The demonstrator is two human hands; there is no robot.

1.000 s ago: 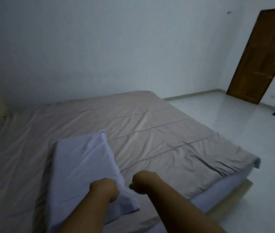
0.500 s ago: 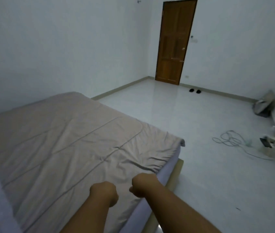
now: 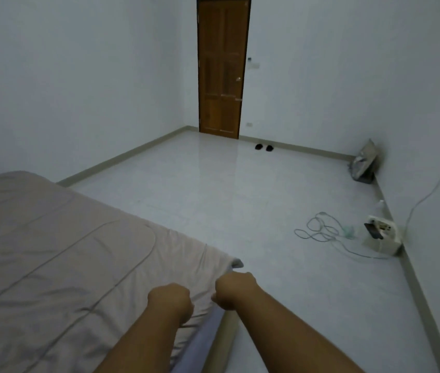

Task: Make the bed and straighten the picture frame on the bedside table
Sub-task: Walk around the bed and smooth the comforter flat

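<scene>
The glossy pale tiled floor (image 3: pixel 240 211) fills most of the room. The bed (image 3: pixel 221 340) sits at the lower left on a low wooden base, its mattress covered by a smooth taupe quilt (image 3: pixel 52 251) with stitched lines, a rounded seam and fine creases near the corner. A tall panelled wooden door (image 3: pixel 223 65) stands shut at the far wall. Above the bed's near corner, the left hand (image 3: pixel 169 301) and right hand (image 3: pixel 236 290) hover with fingers curled into tight fists, nothing visibly held. By the right wall lie a crumpled grey bag (image 3: pixel 364 164), a boxy white power strip (image 3: pixel 381 238), a looped thin cable (image 3: pixel 321 230) and small dark slippers (image 3: pixel 264 147).
</scene>
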